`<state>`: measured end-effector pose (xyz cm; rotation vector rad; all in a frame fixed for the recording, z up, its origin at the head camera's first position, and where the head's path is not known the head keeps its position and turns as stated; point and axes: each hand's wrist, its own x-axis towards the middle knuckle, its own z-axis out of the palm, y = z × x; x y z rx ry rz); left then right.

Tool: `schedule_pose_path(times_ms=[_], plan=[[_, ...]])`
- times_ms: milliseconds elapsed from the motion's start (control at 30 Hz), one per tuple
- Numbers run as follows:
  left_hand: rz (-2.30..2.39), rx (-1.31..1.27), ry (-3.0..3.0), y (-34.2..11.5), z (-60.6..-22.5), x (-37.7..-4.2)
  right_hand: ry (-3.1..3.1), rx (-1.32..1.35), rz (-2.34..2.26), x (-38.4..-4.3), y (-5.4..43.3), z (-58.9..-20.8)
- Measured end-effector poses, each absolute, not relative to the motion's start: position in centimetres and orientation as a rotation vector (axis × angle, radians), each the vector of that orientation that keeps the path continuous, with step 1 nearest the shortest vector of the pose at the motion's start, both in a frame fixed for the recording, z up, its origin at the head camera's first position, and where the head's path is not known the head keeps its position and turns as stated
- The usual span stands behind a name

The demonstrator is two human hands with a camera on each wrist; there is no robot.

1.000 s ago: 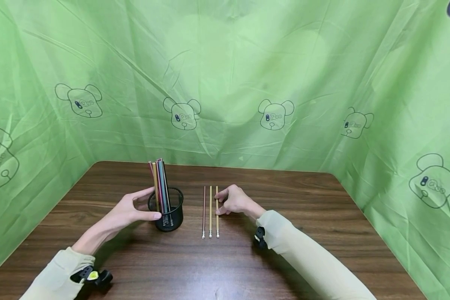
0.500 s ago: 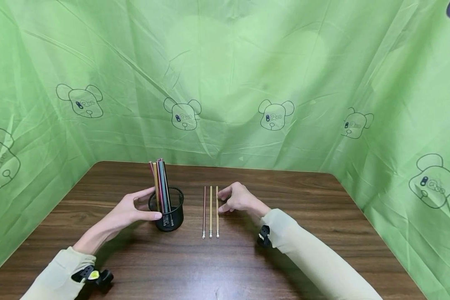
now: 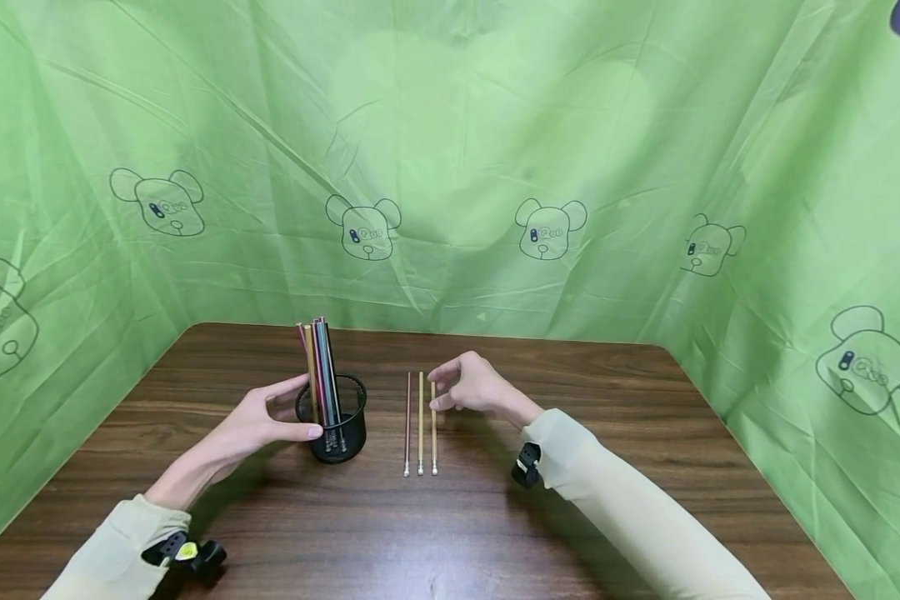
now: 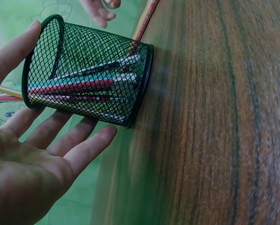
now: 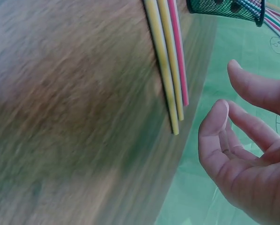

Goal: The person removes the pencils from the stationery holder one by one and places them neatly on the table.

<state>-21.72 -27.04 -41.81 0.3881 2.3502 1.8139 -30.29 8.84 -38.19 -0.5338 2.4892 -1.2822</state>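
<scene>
Three pencils lie near the right hand

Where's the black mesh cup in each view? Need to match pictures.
Head: left of centre, lower half, upright: black mesh cup.
Left wrist: upper left, large; the black mesh cup appears sideways in that picture.
Right wrist: top edge, right of centre; the black mesh cup is partly cut off.
Shared landmark: the red pencil lying on the table, visible in all three.
</scene>
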Motion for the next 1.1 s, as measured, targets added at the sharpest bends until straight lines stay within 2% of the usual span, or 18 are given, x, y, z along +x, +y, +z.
schedule_pose_path(times_ms=[1100], plan=[[1.803,0.362,2.349,-27.1,-41.8,-21.9,2.501,-0.843,-1.331,-29.5,2.7,-36.4]])
